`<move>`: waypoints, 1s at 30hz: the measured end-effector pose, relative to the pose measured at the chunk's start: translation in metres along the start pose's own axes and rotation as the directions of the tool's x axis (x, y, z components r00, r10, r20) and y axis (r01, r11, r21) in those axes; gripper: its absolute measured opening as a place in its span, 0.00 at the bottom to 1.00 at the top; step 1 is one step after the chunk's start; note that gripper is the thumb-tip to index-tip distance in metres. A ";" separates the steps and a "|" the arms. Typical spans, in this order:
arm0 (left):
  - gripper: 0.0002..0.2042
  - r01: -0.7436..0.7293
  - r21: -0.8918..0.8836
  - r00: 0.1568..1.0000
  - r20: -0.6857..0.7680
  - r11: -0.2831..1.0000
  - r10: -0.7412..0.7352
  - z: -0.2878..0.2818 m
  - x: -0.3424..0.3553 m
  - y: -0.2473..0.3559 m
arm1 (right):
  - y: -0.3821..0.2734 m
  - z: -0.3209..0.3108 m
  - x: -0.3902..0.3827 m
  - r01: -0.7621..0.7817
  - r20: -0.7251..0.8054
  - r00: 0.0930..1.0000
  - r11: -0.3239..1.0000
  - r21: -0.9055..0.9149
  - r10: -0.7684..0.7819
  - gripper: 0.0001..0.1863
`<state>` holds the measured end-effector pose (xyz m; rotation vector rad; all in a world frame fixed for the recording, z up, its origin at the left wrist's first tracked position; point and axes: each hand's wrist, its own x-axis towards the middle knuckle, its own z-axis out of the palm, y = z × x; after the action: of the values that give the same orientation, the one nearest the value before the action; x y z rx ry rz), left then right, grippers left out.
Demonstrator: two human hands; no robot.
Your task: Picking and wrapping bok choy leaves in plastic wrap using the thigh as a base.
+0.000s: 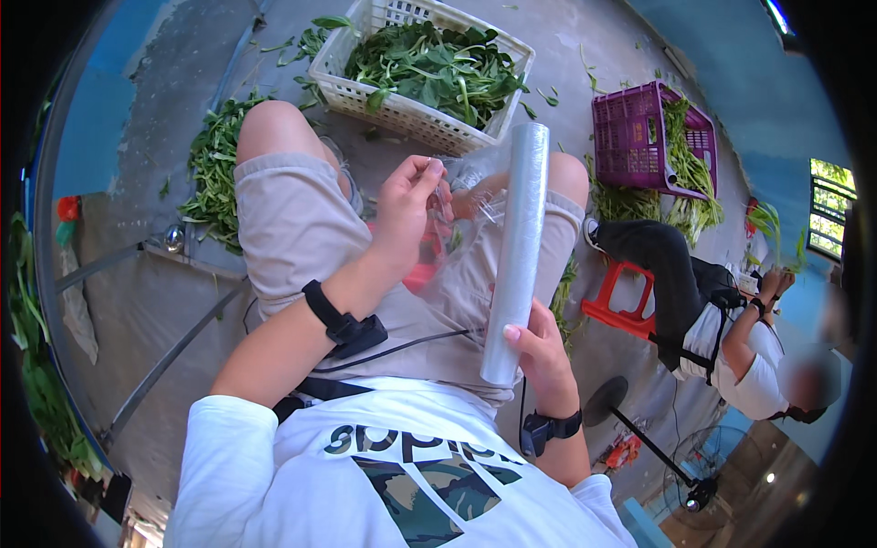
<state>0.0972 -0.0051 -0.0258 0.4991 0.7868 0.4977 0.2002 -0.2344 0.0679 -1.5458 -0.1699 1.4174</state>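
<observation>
I'm losing the top of the white crate (395,114) past the upper edge, and the greens (46,402) at far left are running into the dark rim. The plastic roll (518,247) is hiding most fingers of the right hand (543,356) at lower centre, and I'm failing to make out the red object (420,277) at centre, partly behind the loose film (473,171). At right, a co-worker's head (809,379) is showing only as a blur.

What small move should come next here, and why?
Probably the left hand should draw the clear film slightly farther off the roll: it pinches the film, which spans to the roll, while the right hand grips the roll near its lower end.
</observation>
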 end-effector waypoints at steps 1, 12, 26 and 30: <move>0.09 -0.015 0.056 1.000 0.007 0.998 0.014 0.003 0.003 -0.002 | -0.001 0.000 0.000 0.000 -0.007 1.000 1.000 0.001 0.000 0.46; 0.34 0.439 0.185 0.870 0.158 0.879 -0.467 0.026 0.010 -0.010 | -0.010 -0.013 0.001 0.073 -0.056 0.996 0.984 0.162 -0.065 0.48; 0.12 0.266 0.310 0.940 0.128 0.913 -0.318 0.026 -0.027 -0.054 | -0.002 -0.044 0.005 0.113 -0.140 0.987 0.969 0.218 -0.084 0.35; 0.13 0.186 0.331 0.965 0.118 0.925 -0.236 0.020 -0.023 -0.063 | -0.001 -0.048 0.000 0.075 -0.144 0.989 0.935 0.346 -0.026 0.31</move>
<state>0.1130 -0.0722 -0.0393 0.7334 0.7626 0.1267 0.2397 -0.2607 0.0600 -1.3251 0.1217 1.2181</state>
